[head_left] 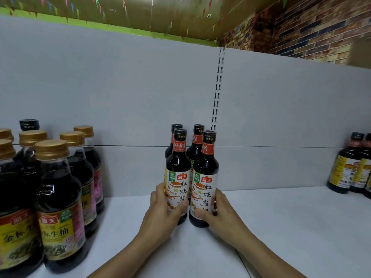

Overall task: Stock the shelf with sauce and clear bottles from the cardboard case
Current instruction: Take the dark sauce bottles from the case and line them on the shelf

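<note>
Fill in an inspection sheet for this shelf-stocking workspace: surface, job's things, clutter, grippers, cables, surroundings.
Surface: white shelf board, bare patches around the centre bottles.
Job's things: front-left dark sauce bottle and front-right dark sauce bottle, black-capped, white-labelled, upright side by side; two matching rear bottles behind them. Clear bottles, cardboard case: not seen.
Clutter: gold-capped dark bottles at left; black-capped yellow-labelled bottles at right.
Grippers: left hand grips the front-left dark sauce bottle; right hand grips the front-right dark sauce bottle.
Cables: nothing seen.
Surroundings: grey back panel, slotted upright, brick wall, coloured bunting.
</note>
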Tool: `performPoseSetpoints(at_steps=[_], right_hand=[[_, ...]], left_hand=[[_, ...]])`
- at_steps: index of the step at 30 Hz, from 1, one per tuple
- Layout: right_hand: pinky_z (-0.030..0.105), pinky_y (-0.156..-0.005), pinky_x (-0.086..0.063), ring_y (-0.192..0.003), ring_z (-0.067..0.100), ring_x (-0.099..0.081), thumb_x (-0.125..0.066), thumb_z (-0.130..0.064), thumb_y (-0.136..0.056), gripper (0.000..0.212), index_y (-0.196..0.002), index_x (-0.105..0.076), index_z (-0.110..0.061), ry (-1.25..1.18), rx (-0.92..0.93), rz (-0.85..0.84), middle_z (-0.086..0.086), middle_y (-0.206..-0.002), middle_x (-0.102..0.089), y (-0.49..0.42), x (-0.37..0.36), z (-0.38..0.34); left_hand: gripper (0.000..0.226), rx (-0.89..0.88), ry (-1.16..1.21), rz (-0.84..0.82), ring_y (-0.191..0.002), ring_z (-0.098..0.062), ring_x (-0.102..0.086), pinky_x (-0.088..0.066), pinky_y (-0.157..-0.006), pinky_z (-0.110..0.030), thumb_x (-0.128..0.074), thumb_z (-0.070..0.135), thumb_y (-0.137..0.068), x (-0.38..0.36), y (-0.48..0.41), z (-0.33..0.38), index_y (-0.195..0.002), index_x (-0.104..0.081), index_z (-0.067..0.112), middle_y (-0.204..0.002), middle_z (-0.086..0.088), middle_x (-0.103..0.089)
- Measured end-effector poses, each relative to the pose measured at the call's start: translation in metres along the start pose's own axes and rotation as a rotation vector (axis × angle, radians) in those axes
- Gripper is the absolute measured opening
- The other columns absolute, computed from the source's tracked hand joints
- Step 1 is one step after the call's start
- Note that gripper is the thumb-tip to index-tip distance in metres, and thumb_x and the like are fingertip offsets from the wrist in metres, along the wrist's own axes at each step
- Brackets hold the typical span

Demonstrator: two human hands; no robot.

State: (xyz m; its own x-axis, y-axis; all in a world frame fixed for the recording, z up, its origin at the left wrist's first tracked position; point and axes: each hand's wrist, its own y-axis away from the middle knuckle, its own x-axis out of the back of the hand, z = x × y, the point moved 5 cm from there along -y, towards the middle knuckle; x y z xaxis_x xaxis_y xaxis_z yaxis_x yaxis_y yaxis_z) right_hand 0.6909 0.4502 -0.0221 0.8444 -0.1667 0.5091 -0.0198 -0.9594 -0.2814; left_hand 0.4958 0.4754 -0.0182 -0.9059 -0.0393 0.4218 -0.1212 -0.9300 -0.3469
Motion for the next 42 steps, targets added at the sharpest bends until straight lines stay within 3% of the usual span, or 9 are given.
performPoseSetpoints(at_steps=[7, 12, 15, 18, 20, 24, 28, 42], right_hand=[[0.037, -0.107, -0.052, -0.127, 0.0, -0.055, -0.075, -0.049, -0.078, 0.078, -0.144, -0.033, -0.047, -0.026, 0.003, 0.021, -0.021, -0.14, -0.055, -0.002, -0.0019, -0.0003], [0.026, -0.097, -0.055, -0.11, -0.012, -0.062, -0.076, -0.031, -0.089, 0.063, -0.135, -0.035, -0.043, -0.016, -0.027, 0.04, -0.024, -0.129, -0.063, -0.0037, -0.0007, 0.0019], [0.018, -0.089, -0.053, -0.105, -0.014, -0.064, -0.074, -0.029, -0.092, 0.055, -0.131, -0.037, -0.042, -0.009, -0.023, 0.042, -0.025, -0.127, -0.063, -0.003, 0.0009, 0.0014], [0.019, -0.09, -0.054, -0.11, -0.009, -0.063, -0.072, -0.037, -0.091, 0.055, -0.136, -0.041, -0.044, -0.01, 0.0, 0.047, -0.023, -0.131, -0.061, -0.0032, 0.0011, 0.0005], [0.023, -0.093, -0.055, -0.114, -0.005, -0.062, -0.07, -0.045, -0.09, 0.061, -0.143, -0.04, -0.043, 0.006, 0.017, 0.049, -0.02, -0.136, -0.058, -0.0042, 0.0009, 0.0014], [0.021, -0.092, -0.054, -0.114, -0.008, -0.061, -0.068, -0.041, -0.094, 0.062, -0.147, -0.036, -0.04, 0.038, 0.029, 0.047, -0.022, -0.138, -0.058, -0.0046, -0.0019, 0.0009], [0.032, -0.099, -0.055, -0.118, -0.001, -0.062, -0.068, -0.047, -0.092, 0.064, -0.145, -0.034, -0.043, 0.059, 0.025, 0.079, -0.024, -0.137, -0.058, -0.0058, -0.0019, 0.0016], [0.016, -0.088, -0.051, -0.106, -0.009, -0.063, -0.065, -0.043, -0.096, 0.054, -0.138, -0.031, -0.048, 0.083, 0.014, 0.06, -0.034, -0.125, -0.057, -0.0014, -0.0019, -0.0019]], left_hand=[[0.061, -0.002, 0.029, -0.023, -0.123, -0.007, -0.059, -0.056, -0.102, -0.043, -0.066, 0.059, -0.089, -0.001, -0.0025, -0.0049, -0.137, -0.029, 0.045, -0.14, 0.015, -0.051], [0.063, -0.014, 0.025, -0.04, -0.126, -0.009, -0.058, -0.055, -0.105, -0.043, -0.064, 0.058, -0.091, -0.0028, -0.0034, -0.0038, -0.14, -0.027, 0.042, -0.143, 0.016, -0.05], [0.068, -0.017, 0.02, -0.045, -0.127, -0.011, -0.058, -0.055, -0.105, -0.044, -0.062, 0.065, -0.088, -0.0023, -0.0036, -0.0051, -0.141, -0.026, 0.044, -0.145, 0.016, -0.05], [0.068, -0.01, 0.031, -0.053, -0.127, -0.01, -0.058, -0.054, -0.106, -0.045, -0.063, 0.064, -0.088, -0.0023, -0.0035, -0.0059, -0.141, -0.026, 0.045, -0.145, 0.017, -0.05], [0.068, -0.009, 0.031, -0.056, -0.128, -0.01, -0.057, -0.054, -0.106, -0.044, -0.063, 0.063, -0.089, -0.0027, -0.0034, -0.0059, -0.142, -0.025, 0.044, -0.145, 0.018, -0.05], [0.066, -0.011, 0.036, -0.051, -0.127, -0.009, -0.058, -0.054, -0.106, -0.043, -0.063, 0.063, -0.088, -0.0017, -0.0027, -0.0044, -0.141, -0.027, 0.045, -0.144, 0.019, -0.051], [0.065, -0.004, 0.029, -0.048, -0.126, -0.009, -0.058, -0.054, -0.106, -0.04, -0.065, 0.06, -0.09, -0.0005, -0.0022, -0.005, -0.141, -0.026, 0.047, -0.144, 0.019, -0.051], [0.065, -0.004, 0.016, -0.047, -0.123, -0.007, -0.058, -0.053, -0.101, -0.029, -0.063, 0.058, -0.09, -0.0014, -0.0017, -0.0038, -0.141, -0.025, 0.046, -0.143, 0.022, -0.05]])
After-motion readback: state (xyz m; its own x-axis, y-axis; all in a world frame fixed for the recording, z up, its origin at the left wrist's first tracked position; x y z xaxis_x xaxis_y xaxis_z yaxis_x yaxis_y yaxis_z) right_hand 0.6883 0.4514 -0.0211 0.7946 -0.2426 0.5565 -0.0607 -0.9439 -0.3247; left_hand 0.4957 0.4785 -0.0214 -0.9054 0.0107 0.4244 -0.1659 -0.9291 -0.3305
